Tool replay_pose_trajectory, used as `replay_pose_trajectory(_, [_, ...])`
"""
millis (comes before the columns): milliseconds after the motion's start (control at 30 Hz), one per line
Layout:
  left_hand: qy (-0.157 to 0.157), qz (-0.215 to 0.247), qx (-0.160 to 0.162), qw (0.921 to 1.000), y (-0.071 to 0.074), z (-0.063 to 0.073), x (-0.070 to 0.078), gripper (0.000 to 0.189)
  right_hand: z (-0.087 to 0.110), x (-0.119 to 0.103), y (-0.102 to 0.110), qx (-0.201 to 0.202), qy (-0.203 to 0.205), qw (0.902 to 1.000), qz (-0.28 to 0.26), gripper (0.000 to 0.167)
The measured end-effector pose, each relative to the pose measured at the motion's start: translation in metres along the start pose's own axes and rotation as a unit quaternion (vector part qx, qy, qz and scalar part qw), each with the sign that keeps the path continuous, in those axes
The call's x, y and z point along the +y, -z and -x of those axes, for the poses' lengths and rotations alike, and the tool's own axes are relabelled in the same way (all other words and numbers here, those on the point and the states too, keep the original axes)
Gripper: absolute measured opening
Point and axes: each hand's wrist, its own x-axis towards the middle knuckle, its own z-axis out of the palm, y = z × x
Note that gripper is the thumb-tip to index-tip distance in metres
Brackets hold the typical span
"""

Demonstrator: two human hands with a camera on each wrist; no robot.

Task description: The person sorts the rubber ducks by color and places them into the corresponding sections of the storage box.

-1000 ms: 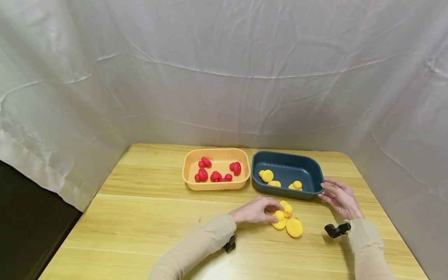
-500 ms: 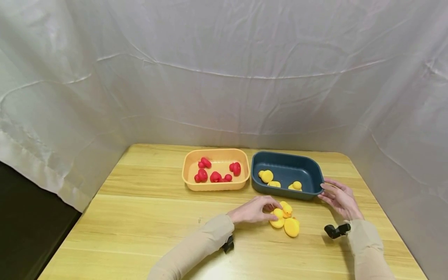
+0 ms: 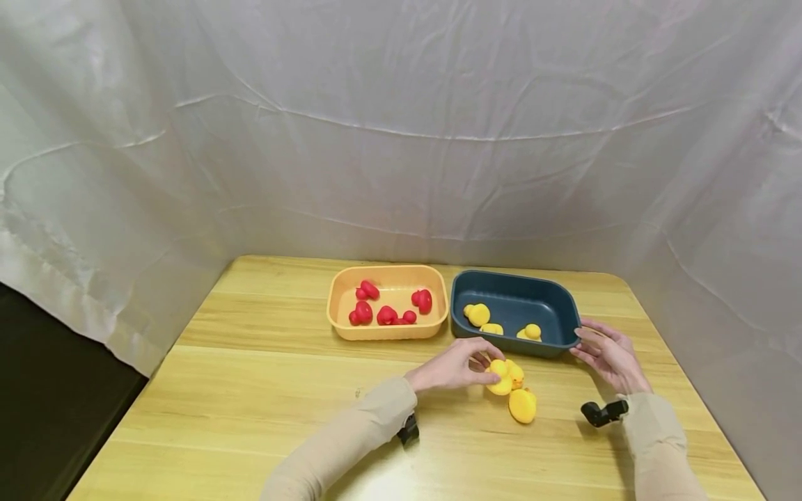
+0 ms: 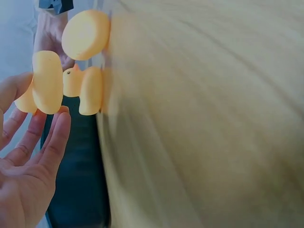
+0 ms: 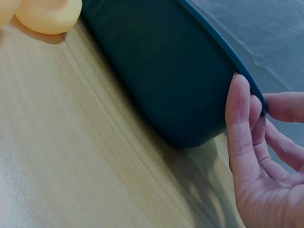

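My left hand [image 3: 456,364] pinches a yellow rubber duck [image 3: 499,383] between thumb and fingers. In the left wrist view the held duck [image 4: 47,83] sits at the fingertips, apart from the wood. Close behind it a second yellow duck [image 3: 516,374] rests on the table, and a third duck [image 3: 523,406] lies a little nearer the person. The right hand [image 3: 610,358] grips the near right corner of a navy blue bin [image 3: 514,296]; in the right wrist view, thumb and fingers pinch its rim [image 5: 221,40]. Several yellow ducks [image 3: 479,315] lie inside this bin.
Left of the navy bin, almost touching it, stands a light orange bin [image 3: 388,334] with several red ducks [image 3: 386,315]. Both bins are near the back of the wooden table [image 3: 263,390]. A pale curtain [image 3: 401,139] hangs behind and along the sides.
The left hand has lifted its duck off the table and shifted it slightly toward the bins. The third duck moved slightly left earlier. My right hand keeps its place on the bin.
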Motion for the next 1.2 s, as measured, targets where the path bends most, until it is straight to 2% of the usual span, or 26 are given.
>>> replay_pose_trajectory(200, [0.004, 0.053, 0.027, 0.9982, 0.007, -0.002, 0.006, 0.033, 0.0, 0.0, 0.001, -0.004, 0.004, 1.0, -0.001, 0.026])
replay_pose_trajectory(300, [0.001, 0.065, 0.039, 0.9971, 0.01, -0.004, 0.008, 0.033, 0.0, 0.0, 0.0, -0.005, 0.006, 1.0, -0.001, 0.026])
replay_pose_trajectory(767, [0.015, 0.053, 0.069, 0.9961, 0.026, -0.015, 0.015, 0.036, 0.0, 0.0, 0.0, -0.001, 0.004, 1.0, 0.001, 0.025])
replay_pose_trajectory(1200, [-0.001, 0.037, 0.079, 0.9962, 0.039, -0.031, 0.018, 0.034, -0.001, 0.0, 0.0, -0.003, 0.005, 1.0, -0.004, 0.025])
